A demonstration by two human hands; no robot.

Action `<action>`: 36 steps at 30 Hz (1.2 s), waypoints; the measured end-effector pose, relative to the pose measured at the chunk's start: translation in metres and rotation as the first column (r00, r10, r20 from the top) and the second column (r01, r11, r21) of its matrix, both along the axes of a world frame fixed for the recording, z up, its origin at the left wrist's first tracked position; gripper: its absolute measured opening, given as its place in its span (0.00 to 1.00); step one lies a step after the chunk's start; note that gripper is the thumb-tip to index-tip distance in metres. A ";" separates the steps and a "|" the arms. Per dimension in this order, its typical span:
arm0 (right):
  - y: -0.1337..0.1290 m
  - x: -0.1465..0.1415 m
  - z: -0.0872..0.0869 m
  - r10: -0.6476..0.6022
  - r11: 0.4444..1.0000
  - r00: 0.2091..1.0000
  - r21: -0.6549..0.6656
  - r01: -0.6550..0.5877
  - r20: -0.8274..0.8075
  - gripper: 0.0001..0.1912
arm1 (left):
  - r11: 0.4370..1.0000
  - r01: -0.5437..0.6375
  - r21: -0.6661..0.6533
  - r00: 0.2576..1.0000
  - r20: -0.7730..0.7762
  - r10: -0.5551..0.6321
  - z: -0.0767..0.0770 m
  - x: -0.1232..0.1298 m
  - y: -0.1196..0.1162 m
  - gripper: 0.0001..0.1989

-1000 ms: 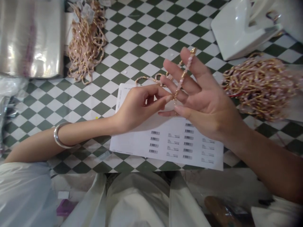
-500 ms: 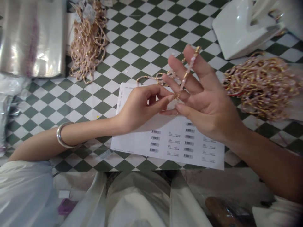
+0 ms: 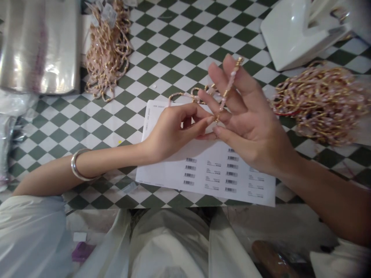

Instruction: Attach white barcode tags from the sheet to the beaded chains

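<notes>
My right hand point(image 3: 249, 119) is raised with its fingers spread, and a strand of pink beads and gold links point(image 3: 228, 88) lies across them, its upper end at the fingertips. My left hand point(image 3: 174, 129) is curled, its thumb and index fingertips reaching the strand's lower end. Whether they pinch it is hard to tell. Behind my fingers, a looped length of similar beading point(image 3: 193, 94) rests on a white sheet printed with barcodes point(image 3: 205, 173). My hands hover above the sheet. A metal bangle point(image 3: 78, 166) circles my left wrist.
Two large bundles of pink-and-gold beaded strands point(image 3: 108, 50) point(image 3: 321, 104) lie on a green-and-white checkered table point(image 3: 174, 50). A stack of clear plastic bags point(image 3: 40, 46) is at the back left, and a white plastic object point(image 3: 298, 34) at the back right.
Both hands stay almost in place, and the strand remains across my right fingers. The view drifts slightly.
</notes>
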State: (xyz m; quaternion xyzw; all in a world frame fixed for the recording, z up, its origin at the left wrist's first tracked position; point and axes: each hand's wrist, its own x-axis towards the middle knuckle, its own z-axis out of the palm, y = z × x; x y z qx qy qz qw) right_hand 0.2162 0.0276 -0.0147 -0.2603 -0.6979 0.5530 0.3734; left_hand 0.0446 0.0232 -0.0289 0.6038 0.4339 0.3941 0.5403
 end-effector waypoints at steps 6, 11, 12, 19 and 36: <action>0.000 0.000 -0.002 -0.018 0.999 0.999 0.029 0.017 0.029 0.37 | 1.000 0.015 0.011 1.000 0.014 -0.015 0.001 0.000 -0.001 0.08; -0.001 0.000 -0.002 -0.021 0.999 0.999 0.029 0.020 0.029 0.37 | 1.000 0.009 0.001 1.000 0.015 -0.009 0.000 0.000 -0.001 0.08; -0.001 0.000 -0.001 -0.022 0.999 0.999 0.026 0.021 0.033 0.36 | 1.000 0.006 -0.002 1.000 0.015 -0.006 -0.001 0.000 -0.001 0.08; -0.003 0.000 0.001 -0.022 1.000 0.998 -0.008 0.022 0.065 0.35 | 1.000 0.002 0.015 1.000 0.001 -0.002 -0.001 0.000 -0.001 0.08; -0.002 0.001 -0.002 -0.004 1.000 0.998 0.002 0.004 0.063 0.36 | 1.000 -0.010 -0.004 0.999 -0.032 0.010 -0.004 -0.001 0.000 0.06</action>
